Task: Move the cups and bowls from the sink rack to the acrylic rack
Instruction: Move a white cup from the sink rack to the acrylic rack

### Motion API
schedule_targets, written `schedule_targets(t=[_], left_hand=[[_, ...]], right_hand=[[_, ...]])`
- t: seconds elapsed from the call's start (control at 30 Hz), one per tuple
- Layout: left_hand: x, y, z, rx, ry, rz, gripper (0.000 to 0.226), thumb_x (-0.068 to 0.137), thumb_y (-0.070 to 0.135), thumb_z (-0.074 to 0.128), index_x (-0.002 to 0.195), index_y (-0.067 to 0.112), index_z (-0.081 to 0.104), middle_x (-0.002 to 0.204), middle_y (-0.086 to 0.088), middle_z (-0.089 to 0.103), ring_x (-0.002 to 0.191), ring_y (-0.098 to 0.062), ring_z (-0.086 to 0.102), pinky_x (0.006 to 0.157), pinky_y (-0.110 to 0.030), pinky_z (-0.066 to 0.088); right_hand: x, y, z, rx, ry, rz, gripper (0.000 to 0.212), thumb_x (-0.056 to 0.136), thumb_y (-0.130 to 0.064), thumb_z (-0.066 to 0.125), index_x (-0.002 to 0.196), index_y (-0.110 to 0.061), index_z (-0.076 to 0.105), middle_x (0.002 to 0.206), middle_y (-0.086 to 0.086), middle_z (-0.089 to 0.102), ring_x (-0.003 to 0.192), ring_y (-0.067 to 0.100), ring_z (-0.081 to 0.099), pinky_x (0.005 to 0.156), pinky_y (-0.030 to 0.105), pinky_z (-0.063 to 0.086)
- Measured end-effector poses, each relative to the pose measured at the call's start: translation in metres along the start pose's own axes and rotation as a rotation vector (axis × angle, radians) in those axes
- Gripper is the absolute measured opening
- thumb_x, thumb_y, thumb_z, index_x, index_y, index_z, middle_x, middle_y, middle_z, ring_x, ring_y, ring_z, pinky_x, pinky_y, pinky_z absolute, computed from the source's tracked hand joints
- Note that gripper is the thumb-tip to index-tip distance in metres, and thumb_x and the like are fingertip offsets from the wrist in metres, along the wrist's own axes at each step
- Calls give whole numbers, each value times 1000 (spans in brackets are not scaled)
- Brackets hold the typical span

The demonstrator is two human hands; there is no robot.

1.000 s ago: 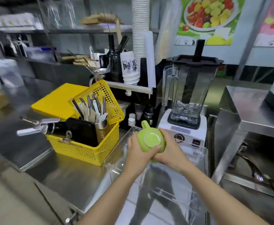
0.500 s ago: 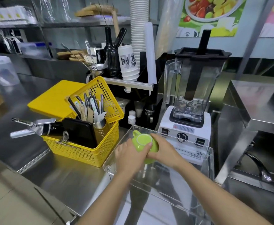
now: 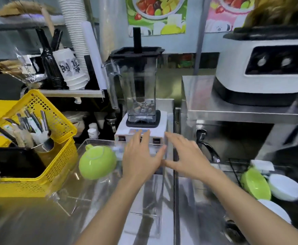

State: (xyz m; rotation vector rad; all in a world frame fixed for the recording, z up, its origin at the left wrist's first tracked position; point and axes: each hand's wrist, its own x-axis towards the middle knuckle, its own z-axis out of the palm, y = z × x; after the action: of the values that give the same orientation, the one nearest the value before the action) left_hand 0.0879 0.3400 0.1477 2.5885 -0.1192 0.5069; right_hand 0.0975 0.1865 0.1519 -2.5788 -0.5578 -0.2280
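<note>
A green cup (image 3: 97, 164) lies upside down, handle to the back left, at the far left end of the clear acrylic rack (image 3: 144, 218). My left hand (image 3: 141, 158) hovers just right of the cup, fingers spread and holding nothing. My right hand (image 3: 183, 156) is beside it, also with fingers apart and empty, over the rack's right side. At the lower right, the black wire sink rack (image 3: 234, 167) holds a green bowl (image 3: 255, 184) and white bowls (image 3: 286, 187), with another white bowl (image 3: 275, 213) in front.
A yellow basket (image 3: 44, 175) with cutlery and a black item stands left of the acrylic rack. A blender (image 3: 141, 89) sits right behind it. A faucet (image 3: 206, 145) rises by the sink. A white machine (image 3: 263, 68) stands on a steel shelf at right.
Both hands let go of the green cup, which now rests in the acrylic rack. The hands moved right, away from it, and the view swung right toward the sink.
</note>
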Motion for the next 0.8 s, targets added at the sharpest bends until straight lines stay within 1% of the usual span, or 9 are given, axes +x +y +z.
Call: schedule_targets(t=[0.1,0.2,0.33,0.4,0.47,0.53,0.6,0.67,0.8], left_hand=[[-4,48,30,-36,-78,76,78,77,66,33,141,21,32,151,-5,32,140,-21,26,114,-36,23],[-12,102,62,-61,-146,145,71,83,61,42,142,23,30,153,-4,30,141,-20,25,115,-35,20],[-31,164,112,-48,-254,258,73,80,59,38,143,21,29,154,-5,29,142,-20,23,115,-33,18],[-43,189,136,-40,-311,313,75,78,60,35,141,19,33,152,-6,32,141,-22,27,115,-34,19],[-55,207,161,-6,-360,379,80,75,63,26,140,19,35,150,-6,36,138,-24,31,114,-35,21],[-65,218,186,21,-434,443,82,72,62,24,139,17,36,147,-7,40,136,-25,34,113,-35,22],[-77,222,212,83,-548,512,71,81,55,35,139,16,34,147,-6,40,138,-23,32,115,-35,17],[-91,221,233,174,-642,560,62,86,43,46,141,17,30,149,-3,36,141,-20,24,117,-35,9],[-117,218,254,288,-760,570,49,91,29,45,138,19,37,149,-5,36,145,-21,16,118,-39,0]], right_hand=[[-37,51,-27,-104,32,103,86,75,-61,53,144,-27,15,153,1,25,140,15,22,110,36,20],[-79,100,-52,-131,72,214,93,66,-73,40,143,-28,16,151,2,29,138,18,28,109,38,25],[-137,161,-74,-111,54,355,84,77,-62,54,143,-28,16,151,1,28,136,21,29,110,43,28],[-164,190,-79,-123,55,404,87,73,-69,49,143,-28,17,149,1,32,134,23,33,108,45,30],[-188,215,-79,-146,18,417,88,71,-71,45,143,-29,16,146,1,36,132,24,36,106,46,32],[-210,236,-74,-125,-62,415,86,74,-61,54,143,-30,13,148,0,33,134,22,32,106,44,29],[-228,252,-65,-133,-140,376,85,76,-51,59,144,-28,13,151,-2,28,137,18,27,107,42,27],[-242,265,-53,-170,-216,312,82,78,-47,60,144,-27,15,153,-3,25,140,13,22,107,41,27],[-257,276,-30,-246,-369,251,69,84,-36,57,142,-23,22,155,-1,20,143,14,13,108,41,21]])
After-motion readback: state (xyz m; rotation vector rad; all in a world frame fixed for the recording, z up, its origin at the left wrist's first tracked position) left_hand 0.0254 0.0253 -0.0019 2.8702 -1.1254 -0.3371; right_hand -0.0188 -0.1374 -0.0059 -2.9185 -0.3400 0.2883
